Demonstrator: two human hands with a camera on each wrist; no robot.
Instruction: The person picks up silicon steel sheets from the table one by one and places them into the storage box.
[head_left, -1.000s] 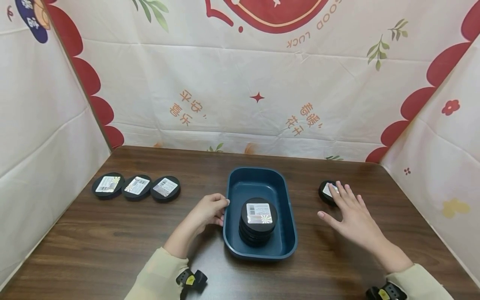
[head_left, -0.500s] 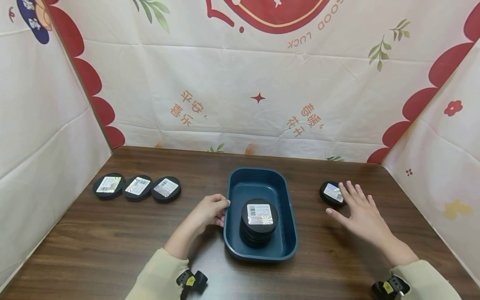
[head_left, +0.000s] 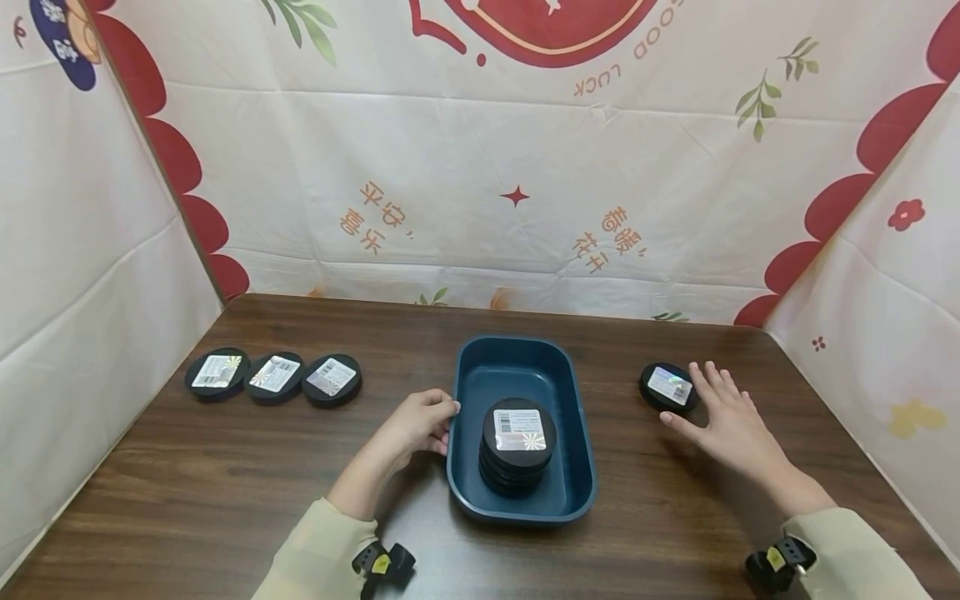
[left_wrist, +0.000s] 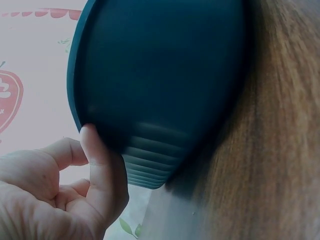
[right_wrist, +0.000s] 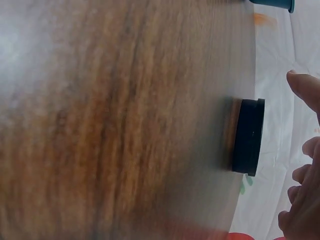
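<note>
A dark blue rectangular tray (head_left: pixel 467 492) stands mid-table, with a stack of several black round flat containers (head_left: pixel 517 446) inside it. The top container bears a white barcode label. My left hand (head_left: pixel 416 425) pinches the tray's left rim; in the left wrist view, fingers (left_wrist: pixel 97 155) meet the tray wall (left_wrist: pixel 160 75). To the right lies a single labelled black round container (head_left: pixel 663 386). My right hand (head_left: pixel 727 429) is held above the table with straight, spread fingers, just to the right of it. In the right wrist view that container (right_wrist: pixel 247 137) lies flat, apart from the fingertips (right_wrist: pixel 295 77).
Three more labelled black round containers (head_left: pixel 273 375) lie in a row at the left back of the brown wooden table (head_left: pixel 225 500). White printed cloth (head_left: pixel 450 142) hangs behind the table and along both sides.
My right hand has drawn away to the right from the single container, so more of its label shows. My left hand, the tray and the stack have stayed in place.
</note>
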